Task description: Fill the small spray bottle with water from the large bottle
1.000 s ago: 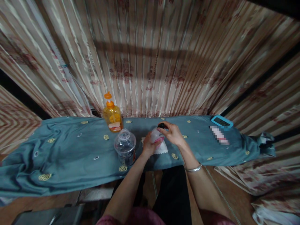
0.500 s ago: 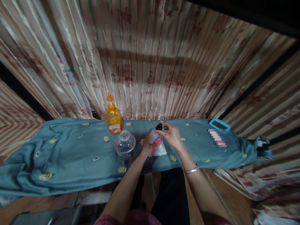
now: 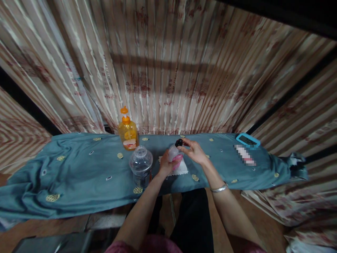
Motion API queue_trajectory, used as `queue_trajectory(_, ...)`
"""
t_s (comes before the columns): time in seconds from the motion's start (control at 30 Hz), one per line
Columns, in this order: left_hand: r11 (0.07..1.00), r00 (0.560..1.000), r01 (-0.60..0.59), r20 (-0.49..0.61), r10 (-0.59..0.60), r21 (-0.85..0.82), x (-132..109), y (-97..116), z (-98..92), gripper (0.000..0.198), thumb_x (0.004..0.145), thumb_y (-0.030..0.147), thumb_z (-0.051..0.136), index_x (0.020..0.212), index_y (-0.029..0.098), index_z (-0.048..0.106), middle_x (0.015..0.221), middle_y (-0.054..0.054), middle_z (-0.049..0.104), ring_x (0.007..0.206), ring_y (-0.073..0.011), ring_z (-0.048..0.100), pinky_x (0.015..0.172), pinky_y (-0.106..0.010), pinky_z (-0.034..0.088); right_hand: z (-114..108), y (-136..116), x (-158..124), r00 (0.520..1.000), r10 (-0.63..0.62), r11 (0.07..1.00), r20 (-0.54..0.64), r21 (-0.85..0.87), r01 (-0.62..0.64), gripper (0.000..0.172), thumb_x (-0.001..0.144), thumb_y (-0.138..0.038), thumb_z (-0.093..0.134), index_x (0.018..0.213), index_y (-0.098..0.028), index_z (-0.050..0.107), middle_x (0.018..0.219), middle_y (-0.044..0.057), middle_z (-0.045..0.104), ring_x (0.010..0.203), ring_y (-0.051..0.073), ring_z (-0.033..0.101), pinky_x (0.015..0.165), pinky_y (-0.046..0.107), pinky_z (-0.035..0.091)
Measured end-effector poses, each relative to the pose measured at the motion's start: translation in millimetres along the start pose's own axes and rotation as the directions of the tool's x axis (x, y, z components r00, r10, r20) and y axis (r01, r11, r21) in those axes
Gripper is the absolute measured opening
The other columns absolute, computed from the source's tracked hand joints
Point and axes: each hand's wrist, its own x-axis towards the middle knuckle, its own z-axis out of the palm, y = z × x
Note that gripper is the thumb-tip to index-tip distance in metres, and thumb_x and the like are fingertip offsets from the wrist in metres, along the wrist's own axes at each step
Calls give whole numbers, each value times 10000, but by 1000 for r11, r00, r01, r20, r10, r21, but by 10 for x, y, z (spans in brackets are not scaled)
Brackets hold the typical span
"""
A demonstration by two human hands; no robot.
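Note:
A small translucent bottle [image 3: 173, 153] with a pink part and a black top stands tilted over a white cloth [image 3: 181, 169]. My left hand [image 3: 165, 164] is wrapped around its body from the left. At the bottle's upper end, the thumb and fingertips of my right hand [image 3: 194, 150] grip the black cap [image 3: 179, 142] from the right side. Left of my hands is a large clear plastic jar [image 3: 140, 164] with a narrow neck.
Behind the jar rises an orange pump bottle [image 3: 128, 133]. A blue-framed digital clock [image 3: 248, 140] lies at the far right beside a blurred-out item [image 3: 244, 155]. Blue patterned cloth [image 3: 86, 175] covers the narrow table, and a striped curtain [image 3: 168, 70] hangs right behind it.
My right fingers have shifted slightly around the black cap. The left hand keeps its hold on the bottle, and the view has moved a little.

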Motion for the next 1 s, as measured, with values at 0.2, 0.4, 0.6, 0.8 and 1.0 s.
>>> queue_trajectory(0.2,1000,1000,13,11,-13,-10,-10,12,-7,533,670,203,819,1163,199,615,1118,-47,751,1049,-281,712,936,-380,550,-10,-90,-25,994,62,989,-85,-128,-73,487,860,-466,803,1231,-181,666,1172,92,753,1065,276,717,982,527,556)
queue_trajectory(0.4,1000,1000,4,3,-4,6,-9,-31,7,506,671,241,832,1130,213,621,1117,-50,747,1064,-271,709,958,-382,548,-48,-189,7,996,64,973,-57,-217,-75,178,910,-277,770,1053,-182,721,1035,40,772,1005,242,728,960,497,573)
queue_trajectory(0.6,999,999,-34,22,33,12,-4,-39,7,529,684,255,839,1163,217,617,1144,-38,745,1067,-255,709,966,-379,556,-71,-303,9,993,112,950,-27,-290,-115,548,890,-286,811,1373,-142,595,1269,120,761,1153,267,731,1026,487,574)
queue_trajectory(0.8,999,1000,-30,6,30,27,4,-45,7,515,673,254,857,1133,208,631,1104,-37,742,1051,-267,708,951,-394,562,-106,-500,51,985,173,848,0,-509,-148,248,973,-378,700,1085,-157,715,1012,71,786,1036,272,750,952,513,589)
queue_trajectory(1.0,998,998,-59,-27,59,6,-11,-75,29,506,662,238,849,1120,201,639,1111,-67,754,1036,-279,713,928,-406,563,-223,-643,104,968,208,819,142,-566,-93,508,962,-363,725,1405,-163,578,1158,83,796,1070,247,760,952,455,608)
